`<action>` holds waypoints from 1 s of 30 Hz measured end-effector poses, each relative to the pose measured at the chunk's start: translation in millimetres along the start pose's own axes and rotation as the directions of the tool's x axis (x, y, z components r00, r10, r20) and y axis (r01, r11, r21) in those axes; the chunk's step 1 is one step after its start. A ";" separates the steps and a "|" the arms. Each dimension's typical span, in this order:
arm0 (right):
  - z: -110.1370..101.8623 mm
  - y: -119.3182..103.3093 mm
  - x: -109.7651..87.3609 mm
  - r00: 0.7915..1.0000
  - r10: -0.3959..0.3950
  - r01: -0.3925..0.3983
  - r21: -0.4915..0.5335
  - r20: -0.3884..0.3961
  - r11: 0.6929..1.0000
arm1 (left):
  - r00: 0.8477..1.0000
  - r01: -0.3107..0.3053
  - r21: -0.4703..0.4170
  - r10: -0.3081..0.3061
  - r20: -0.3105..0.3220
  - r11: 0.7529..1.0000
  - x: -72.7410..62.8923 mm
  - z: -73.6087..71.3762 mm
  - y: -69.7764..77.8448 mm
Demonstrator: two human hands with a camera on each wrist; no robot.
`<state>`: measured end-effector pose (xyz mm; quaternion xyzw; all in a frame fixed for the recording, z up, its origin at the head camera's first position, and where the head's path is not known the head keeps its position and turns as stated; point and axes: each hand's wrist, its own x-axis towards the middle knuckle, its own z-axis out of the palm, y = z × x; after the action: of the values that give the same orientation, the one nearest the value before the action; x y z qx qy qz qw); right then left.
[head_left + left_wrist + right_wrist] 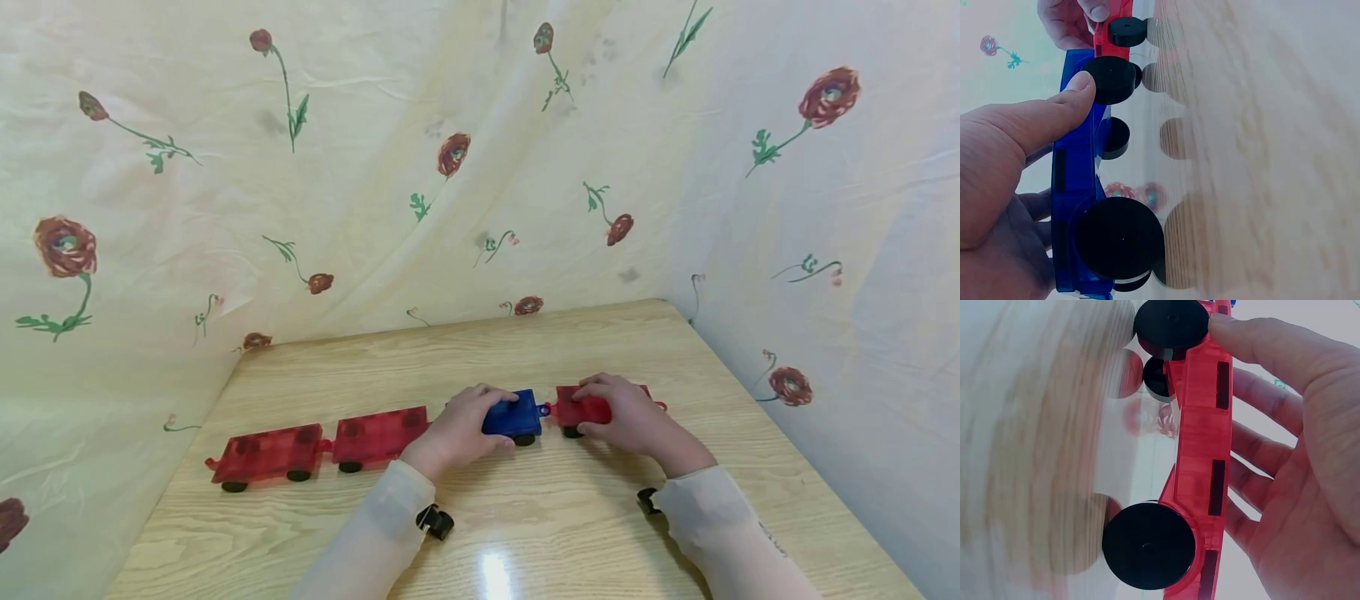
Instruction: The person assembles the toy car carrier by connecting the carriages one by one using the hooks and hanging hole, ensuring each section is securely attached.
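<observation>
My left hand (459, 425) grips a blue see-through toy train wagon (513, 415) from above. Its thumb lies along the near side by a black wheel (1110, 78). To the right, my right hand (628, 414) holds a red see-through wagon (568, 403), thumb on the near side and fingers across the far side. The blue wagon's front loop meets the red wagon's hook between the hands. Both wagons stand in line with their wheels at the tabletop. The left hand covers the blue wagon's rear end.
Two more red wagons (273, 454) (378, 433), hooked together, stand left of the left hand on the wooden table (540, 517). A flowered cloth (360, 208) hangs behind the table and along its sides. Black wrist cameras (435, 522) sit at both cuffs.
</observation>
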<state>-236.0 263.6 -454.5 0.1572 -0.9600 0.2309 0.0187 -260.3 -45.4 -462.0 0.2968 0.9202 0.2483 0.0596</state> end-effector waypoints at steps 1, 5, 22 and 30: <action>-0.2 0.3 0.0 1.000 -0.005 0.005 0.000 0.001 1.000 | 1.000 0.000 -0.002 0.000 -0.001 1.000 0.7 0.2 0.4; -1.2 0.6 0.2 1.000 -0.030 0.030 0.006 0.005 1.000 | 1.000 -0.001 -0.011 0.001 -0.001 1.000 3.5 0.7 1.3; 2.4 1.3 1.0 0.999 -0.033 0.033 -0.012 -0.010 0.999 | 1.000 -0.010 0.006 0.010 0.003 1.000 9.5 1.2 2.8; 4.2 -0.2 2.0 0.999 -0.031 0.031 -0.008 -0.013 0.999 | 1.000 -0.027 0.029 0.027 0.006 0.999 9.2 1.4 0.5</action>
<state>-237.6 261.0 -458.0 0.1706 -0.9582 0.2279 0.0292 -267.2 -39.2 -462.6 0.3108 0.9194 0.2347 0.0545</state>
